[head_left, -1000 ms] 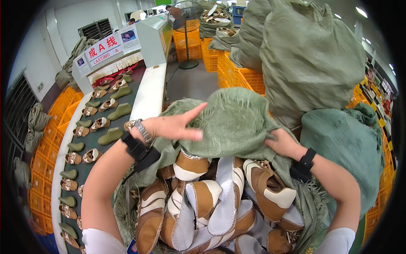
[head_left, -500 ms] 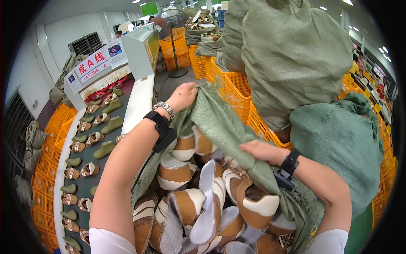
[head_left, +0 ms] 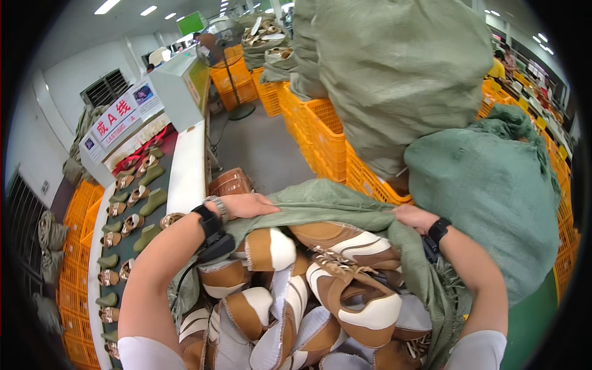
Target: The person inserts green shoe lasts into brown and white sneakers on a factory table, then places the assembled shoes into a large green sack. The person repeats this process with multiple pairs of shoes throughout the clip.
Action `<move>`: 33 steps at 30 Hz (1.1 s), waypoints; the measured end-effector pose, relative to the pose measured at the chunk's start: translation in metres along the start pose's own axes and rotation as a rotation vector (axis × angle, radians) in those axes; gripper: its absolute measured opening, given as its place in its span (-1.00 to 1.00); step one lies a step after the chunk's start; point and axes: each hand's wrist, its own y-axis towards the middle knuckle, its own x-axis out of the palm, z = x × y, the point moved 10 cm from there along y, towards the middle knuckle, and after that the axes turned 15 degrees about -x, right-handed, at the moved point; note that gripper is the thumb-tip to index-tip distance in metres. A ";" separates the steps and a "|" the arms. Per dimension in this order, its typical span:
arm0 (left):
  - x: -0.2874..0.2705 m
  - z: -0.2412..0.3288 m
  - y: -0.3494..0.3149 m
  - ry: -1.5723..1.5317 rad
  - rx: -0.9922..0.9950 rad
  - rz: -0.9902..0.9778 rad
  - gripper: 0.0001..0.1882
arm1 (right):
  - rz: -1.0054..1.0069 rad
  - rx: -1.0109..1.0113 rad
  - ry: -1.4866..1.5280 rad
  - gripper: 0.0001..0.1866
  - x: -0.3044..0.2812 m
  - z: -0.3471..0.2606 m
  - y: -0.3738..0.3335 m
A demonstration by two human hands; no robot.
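Hands (head_left: 242, 205) (head_left: 415, 217) grip green sack (head_left: 333, 198) — lowest shoes (head_left: 396, 356) cut off.

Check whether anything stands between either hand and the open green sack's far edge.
Nothing visible does: the left hand and right hand both grip the green sack along that edge. The brown-and-white shoe uppers lie inside, on the near side.
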 end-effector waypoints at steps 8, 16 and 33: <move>-0.075 -0.058 -0.080 0.045 0.012 0.315 -0.62 | 0.102 -0.385 0.157 -0.60 -0.002 -0.054 -0.138; -0.028 0.024 -0.218 -0.057 0.052 0.745 -0.64 | 0.295 -0.494 -0.554 -0.51 0.059 -0.066 -0.304; 0.267 0.241 -0.152 0.585 0.533 -0.072 -0.46 | 0.824 -0.620 0.313 -0.68 -0.042 0.070 -0.299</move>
